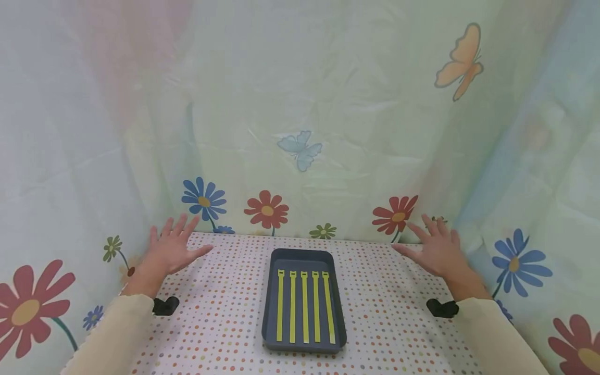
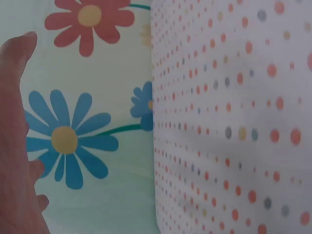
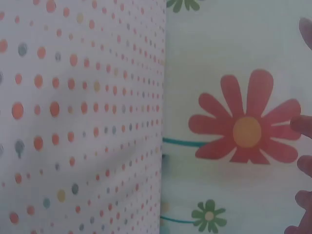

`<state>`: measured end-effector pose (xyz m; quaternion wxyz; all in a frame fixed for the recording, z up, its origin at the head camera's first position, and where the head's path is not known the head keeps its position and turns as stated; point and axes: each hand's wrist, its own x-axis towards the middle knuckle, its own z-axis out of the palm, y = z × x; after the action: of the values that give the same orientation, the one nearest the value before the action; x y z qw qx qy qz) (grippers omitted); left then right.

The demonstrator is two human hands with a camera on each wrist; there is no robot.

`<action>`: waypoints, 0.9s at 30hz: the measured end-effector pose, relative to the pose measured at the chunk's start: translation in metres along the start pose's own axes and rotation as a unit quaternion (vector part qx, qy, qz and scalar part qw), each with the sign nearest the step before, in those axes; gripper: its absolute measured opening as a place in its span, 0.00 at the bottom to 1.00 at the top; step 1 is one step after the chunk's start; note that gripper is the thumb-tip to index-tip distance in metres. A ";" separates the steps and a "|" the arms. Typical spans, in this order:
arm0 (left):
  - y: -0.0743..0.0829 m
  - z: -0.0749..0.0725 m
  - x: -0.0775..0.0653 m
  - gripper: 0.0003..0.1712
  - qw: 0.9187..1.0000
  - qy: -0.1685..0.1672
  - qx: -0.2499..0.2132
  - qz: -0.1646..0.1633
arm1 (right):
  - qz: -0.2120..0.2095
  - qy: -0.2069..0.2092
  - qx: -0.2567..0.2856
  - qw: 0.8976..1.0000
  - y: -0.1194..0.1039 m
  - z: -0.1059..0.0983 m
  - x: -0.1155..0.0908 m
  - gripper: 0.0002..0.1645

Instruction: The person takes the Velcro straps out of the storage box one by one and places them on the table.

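Note:
In the head view, a dark grey tray (image 1: pixel 303 348) lies on the table, its long side running away from me. Several yellow cable ties (image 1: pixel 305 307) lie side by side in it, slotted heads at the far end; the rightmost slants a little. To the left of the tray my left hand (image 1: pixel 171 251) is held with fingers spread, holding nothing. My right hand (image 1: pixel 438 251), also spread and holding nothing, is on the other side. Both hands are well apart from the tray. Each wrist view catches only part of its hand, the left hand (image 2: pixel 17 146) and the right hand's fingertips (image 3: pixel 304 165).
A white dotted cloth (image 1: pixel 225 307) covers the table. Behind it and at both sides hangs a pale curtain (image 1: pixel 300 94) printed with flowers and butterflies. A small black device (image 1: pixel 165 306) sits at the left wrist, and another black device (image 1: pixel 442 308) at the right.

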<state>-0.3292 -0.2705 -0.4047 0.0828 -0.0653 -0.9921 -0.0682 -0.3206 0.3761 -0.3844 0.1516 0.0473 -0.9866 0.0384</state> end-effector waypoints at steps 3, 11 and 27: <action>0.008 0.006 -0.001 0.61 1.000 0.004 -0.004 0.005 | -0.018 0.019 0.004 1.000 -0.005 0.007 -0.002 0.57; 0.027 0.024 -0.010 0.57 0.999 0.032 -0.021 0.027 | -0.069 0.045 0.033 0.996 -0.024 0.021 -0.006 0.51; 0.077 0.057 -0.038 0.52 0.987 0.096 -0.101 0.076 | -0.147 0.084 0.139 0.976 -0.080 0.029 -0.017 0.42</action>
<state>-0.2900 -0.1911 -0.4572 0.1751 -0.1412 -0.9599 -0.1672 -0.3043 0.2957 -0.4121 0.2298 0.2091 -0.9376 0.1560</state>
